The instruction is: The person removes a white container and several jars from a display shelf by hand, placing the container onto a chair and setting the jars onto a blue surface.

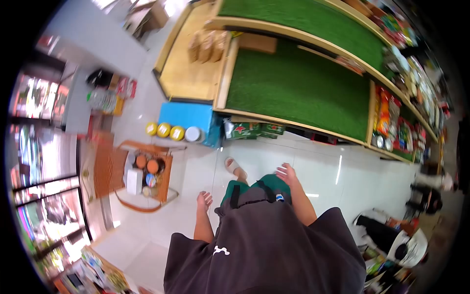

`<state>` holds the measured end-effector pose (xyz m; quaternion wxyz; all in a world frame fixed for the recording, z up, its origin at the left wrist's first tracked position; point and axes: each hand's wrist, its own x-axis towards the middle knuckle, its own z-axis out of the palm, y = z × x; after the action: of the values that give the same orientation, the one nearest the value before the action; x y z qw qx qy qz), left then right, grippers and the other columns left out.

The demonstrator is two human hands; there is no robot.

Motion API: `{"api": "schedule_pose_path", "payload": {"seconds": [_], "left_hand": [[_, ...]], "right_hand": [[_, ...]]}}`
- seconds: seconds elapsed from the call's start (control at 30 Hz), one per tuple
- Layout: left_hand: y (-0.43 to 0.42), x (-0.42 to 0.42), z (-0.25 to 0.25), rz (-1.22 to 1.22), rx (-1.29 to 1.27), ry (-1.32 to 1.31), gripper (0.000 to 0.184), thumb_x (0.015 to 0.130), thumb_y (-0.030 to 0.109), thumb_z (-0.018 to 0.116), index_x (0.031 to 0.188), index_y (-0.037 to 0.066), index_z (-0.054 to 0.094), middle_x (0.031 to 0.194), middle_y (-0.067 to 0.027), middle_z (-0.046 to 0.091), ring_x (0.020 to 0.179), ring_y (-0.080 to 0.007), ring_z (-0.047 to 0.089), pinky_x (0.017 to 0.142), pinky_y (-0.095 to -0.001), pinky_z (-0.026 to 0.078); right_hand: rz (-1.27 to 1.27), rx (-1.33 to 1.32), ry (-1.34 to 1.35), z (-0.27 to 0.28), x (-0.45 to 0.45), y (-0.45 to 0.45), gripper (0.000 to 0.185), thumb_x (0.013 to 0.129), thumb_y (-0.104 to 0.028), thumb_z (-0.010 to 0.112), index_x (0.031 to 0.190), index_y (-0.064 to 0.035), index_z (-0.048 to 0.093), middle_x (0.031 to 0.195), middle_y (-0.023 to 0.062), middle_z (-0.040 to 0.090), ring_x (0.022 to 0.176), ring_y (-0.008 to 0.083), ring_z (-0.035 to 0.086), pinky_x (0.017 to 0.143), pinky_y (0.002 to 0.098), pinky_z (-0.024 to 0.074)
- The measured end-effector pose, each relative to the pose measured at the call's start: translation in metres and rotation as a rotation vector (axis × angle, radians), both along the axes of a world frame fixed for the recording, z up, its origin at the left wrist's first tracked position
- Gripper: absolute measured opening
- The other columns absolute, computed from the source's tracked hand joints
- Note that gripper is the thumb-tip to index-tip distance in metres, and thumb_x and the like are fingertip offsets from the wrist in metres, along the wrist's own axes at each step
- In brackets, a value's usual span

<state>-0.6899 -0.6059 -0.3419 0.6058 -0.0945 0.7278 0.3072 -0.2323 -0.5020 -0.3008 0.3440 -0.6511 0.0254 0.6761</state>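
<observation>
Both left hand [204, 200] and right hand [286, 173] are held released over open white-tiled floor [323, 169]; green printed cardboard cartons [249, 130] are set below the front edge of the green-turfed wooden shelf [303, 88].

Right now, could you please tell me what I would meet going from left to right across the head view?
Brown chair, left hand, sandal, right hand, orange packaging.

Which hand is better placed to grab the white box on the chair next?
Probably the left hand: it looks empty and nearer the white box; the right hand is farther away.
</observation>
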Motion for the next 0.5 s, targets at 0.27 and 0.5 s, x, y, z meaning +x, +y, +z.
{"api": "schedule_pose_path", "payload": {"seconds": [0.27, 0.5], "left_hand": [[0.184, 0.107, 0.045, -0.501, 0.405, 0.178, 0.046, 0.091, 0.041, 0.048, 0.125, 0.011, 0.046, 0.121, -0.0108, 0.056, 0.106, -0.0288, 0.057, 0.086, -0.0447, 0.048], [0.181, 0.295, 0.065, -0.854, 0.415, 0.024, 0.036, 0.089, 0.038, 0.054, 0.116, 0.014, 0.05, 0.107, -0.0063, 0.056, 0.098, -0.0266, 0.058, 0.08, -0.0473, 0.049]], "right_hand": [[-0.043, 0.207, 0.158, 0.051, 0.037, -0.012, 0.046, 0.091, -0.034, 0.052, 0.124, -0.0033, 0.046, 0.114, 0.0192, 0.058, 0.097, 0.0307, 0.061, 0.081, 0.0386, 0.052], [-0.472, 0.133, 0.086, 0.024, 0.153, -0.106, 0.055, 0.089, -0.039, 0.051, 0.127, -0.0006, 0.042, 0.123, 0.0207, 0.053, 0.106, 0.0347, 0.057, 0.089, 0.0431, 0.0492]]}}
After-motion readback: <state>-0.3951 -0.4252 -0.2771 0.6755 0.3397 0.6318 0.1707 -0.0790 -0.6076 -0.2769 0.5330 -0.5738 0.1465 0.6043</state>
